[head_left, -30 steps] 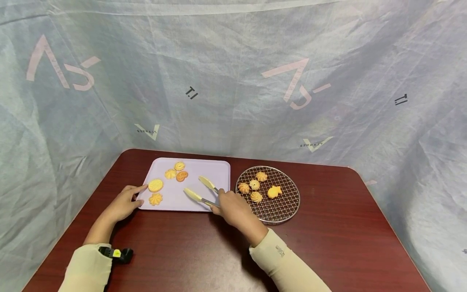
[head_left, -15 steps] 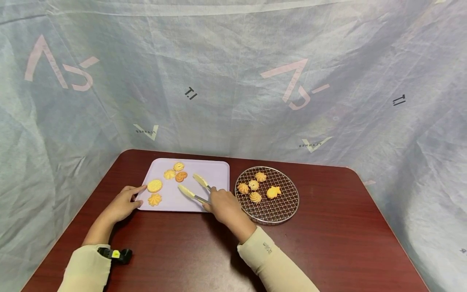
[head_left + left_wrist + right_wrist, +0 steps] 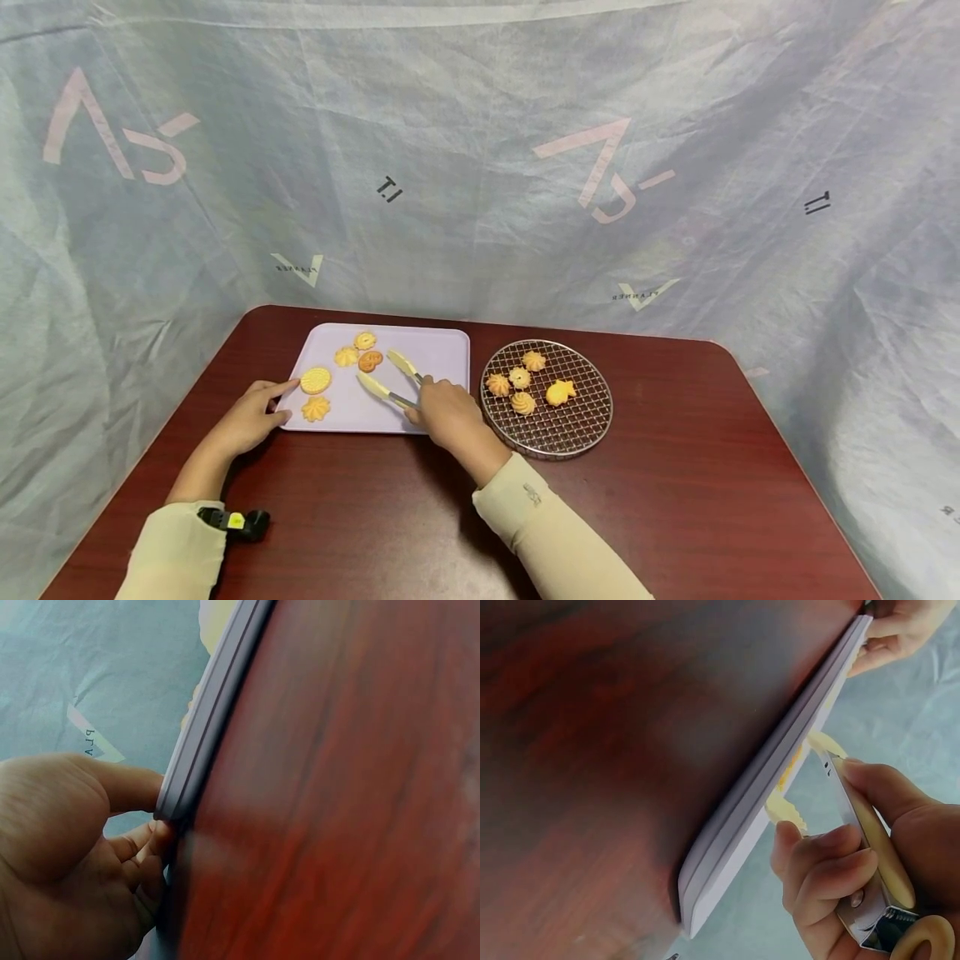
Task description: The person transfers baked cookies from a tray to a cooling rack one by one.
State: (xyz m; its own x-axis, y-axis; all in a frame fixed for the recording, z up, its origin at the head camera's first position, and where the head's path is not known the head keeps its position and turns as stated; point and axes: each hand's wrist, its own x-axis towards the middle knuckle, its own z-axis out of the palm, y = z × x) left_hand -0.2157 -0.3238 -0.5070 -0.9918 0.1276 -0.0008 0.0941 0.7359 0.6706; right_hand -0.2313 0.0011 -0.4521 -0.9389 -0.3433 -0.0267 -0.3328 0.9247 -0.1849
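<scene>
On the lilac tray (image 3: pixel 438 346) lie several yellow and brown cookies, among them a round cookie (image 3: pixel 316 380) and a star-shaped cookie (image 3: pixel 316 407) by the left edge. My left hand (image 3: pixel 251 418) pinches the tray's left rim, the thumb at its front corner in the left wrist view. With my right hand (image 3: pixel 453 417) I grip a pair of tongs (image 3: pixel 378 387) that have pale yellow tips and metal arms. The tips are spread apart over the tray's middle, just right of a brown pretzel-shaped cookie (image 3: pixel 370 361), with nothing between them.
To the tray's right stands a round wire rack (image 3: pixel 577 429) bearing several cookies, one of them a fish-shaped cookie (image 3: pixel 560 392). Both sit on a dark red wooden table (image 3: pixel 675 467). Grey cloth (image 3: pixel 480 167) hangs behind and at the sides.
The right hand and tongs have moved left and slightly away across the tray, bringing the spread tips closer to the pretzel-shaped cookie. My left hand has stayed on the tray's rim.
</scene>
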